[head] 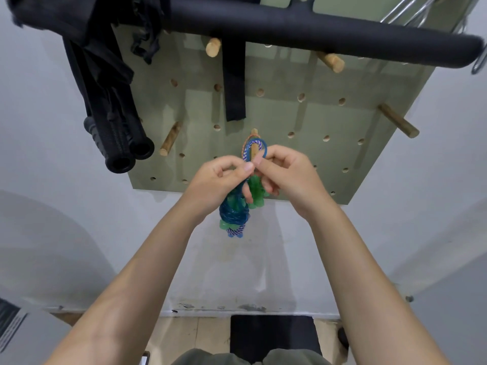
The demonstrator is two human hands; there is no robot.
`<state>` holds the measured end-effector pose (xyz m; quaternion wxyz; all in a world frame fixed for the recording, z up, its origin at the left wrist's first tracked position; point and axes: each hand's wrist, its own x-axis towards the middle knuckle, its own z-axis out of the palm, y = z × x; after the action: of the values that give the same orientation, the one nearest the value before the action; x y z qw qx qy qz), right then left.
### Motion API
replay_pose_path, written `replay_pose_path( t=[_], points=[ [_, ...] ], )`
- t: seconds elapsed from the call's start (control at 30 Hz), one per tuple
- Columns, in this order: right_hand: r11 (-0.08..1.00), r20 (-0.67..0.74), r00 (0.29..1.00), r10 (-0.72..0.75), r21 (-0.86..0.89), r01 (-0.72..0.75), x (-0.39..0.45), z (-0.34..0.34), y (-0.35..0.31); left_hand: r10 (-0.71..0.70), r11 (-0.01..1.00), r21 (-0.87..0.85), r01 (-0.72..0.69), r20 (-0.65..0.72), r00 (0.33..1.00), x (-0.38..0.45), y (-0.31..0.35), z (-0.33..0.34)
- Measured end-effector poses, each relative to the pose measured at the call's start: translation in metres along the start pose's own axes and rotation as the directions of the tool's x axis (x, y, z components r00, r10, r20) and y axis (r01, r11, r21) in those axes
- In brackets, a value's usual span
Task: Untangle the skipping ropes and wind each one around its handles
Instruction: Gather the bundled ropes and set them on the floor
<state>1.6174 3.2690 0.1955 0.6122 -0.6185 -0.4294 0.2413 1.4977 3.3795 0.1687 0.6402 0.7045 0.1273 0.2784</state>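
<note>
A bundle of skipping ropes hangs from a wooden peg (254, 151) on the green pegboard (290, 114). Blue rope loops (263, 150) and a blue-white braided loop sit over the peg. Below, blue rope (233, 213) is wound around translucent green handles (257, 192). My left hand (218, 180) pinches the rope just below the peg. Facing it, my right hand (284, 172) pinches the blue loop from the right, its lower fingers behind the green handles.
Black handled gear (118, 138) hangs at the pegboard's left. A thick black padded bar (316, 32) crosses above, with a black strap (234, 83) hanging down. Bare pegs (399, 125) stick out right and left. A black mat (271, 335) lies on the floor below.
</note>
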Motion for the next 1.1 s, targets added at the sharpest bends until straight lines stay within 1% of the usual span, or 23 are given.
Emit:
replay_pose_path(
  t=[0.1,0.17,0.27,0.43,0.6,0.8,0.97,1.1],
  points=[
    [1.0,0.031,0.999,0.026,0.005,-0.027,-0.004,0.001,0.005,0.003,0.996,-0.086,-0.009,-0.066,0.998,0.0,-0.003,0.003],
    [0.999,0.024,0.999,0.037,-0.009,-0.037,-0.004,-0.002,0.009,-0.013,0.997,-0.072,0.004,-0.127,0.992,0.002,-0.006,0.002],
    [0.998,-0.02,0.998,0.055,0.0,-0.055,-0.001,-0.005,0.014,-0.009,1.0,-0.029,0.004,-0.176,0.984,0.006,-0.012,-0.001],
    [0.995,-0.108,0.99,0.093,0.039,-0.09,0.011,-0.006,0.023,-0.034,0.999,-0.005,0.034,-0.198,0.98,0.021,-0.013,0.0],
    [0.985,-0.129,0.98,0.155,0.101,-0.142,0.027,-0.005,0.025,-0.078,0.995,-0.074,0.061,-0.254,0.964,0.039,-0.013,-0.001],
    [0.977,-0.146,0.972,0.182,0.142,-0.162,0.036,-0.001,0.021,-0.056,0.993,-0.11,0.033,-0.21,0.976,0.053,-0.011,-0.003],
    [0.974,-0.147,0.971,0.191,0.152,-0.168,0.038,-0.002,0.019,-0.038,0.993,-0.114,0.025,-0.117,0.992,0.059,-0.012,-0.01],
    [0.975,-0.188,0.964,0.19,0.153,-0.163,0.043,0.0,0.018,-0.05,0.995,-0.091,0.045,-0.056,0.997,0.058,-0.016,-0.018]
  ],
)
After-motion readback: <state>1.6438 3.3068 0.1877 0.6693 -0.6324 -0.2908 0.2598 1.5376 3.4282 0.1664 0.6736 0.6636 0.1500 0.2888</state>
